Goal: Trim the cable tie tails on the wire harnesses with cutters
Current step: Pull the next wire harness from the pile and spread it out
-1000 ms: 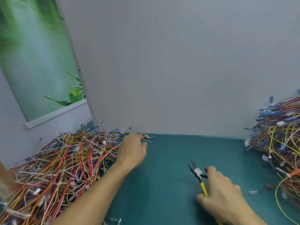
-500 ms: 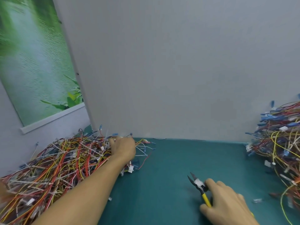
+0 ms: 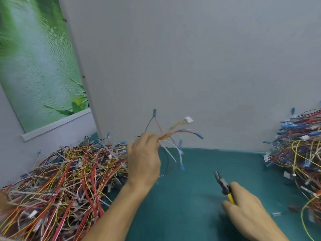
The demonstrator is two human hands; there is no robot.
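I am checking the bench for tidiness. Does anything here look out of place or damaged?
Nothing looks damaged. Only a small pale scrap lies loose on the green mat, apart from the right wire pile; too small to identify.

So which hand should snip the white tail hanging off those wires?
Right, most likely. The right hand holds the yellow-handled cutters, tips pointing toward the harness. The left hand is busy holding the harness up.

The mat point(image 3: 199, 206) is teal. Left of it, a pile point(image 3: 66, 180) runs red, yellow, orange and white; right of it, a bluer heap point(image 3: 298, 153). Above it, the harness point(image 3: 166, 136) is red, yellow, white and blue-tipped. On it, the cutters point(image 3: 224, 186) have yellow handles. Behind it are a grey wall point(image 3: 191, 66) and a green leafy poster point(image 3: 34, 66).
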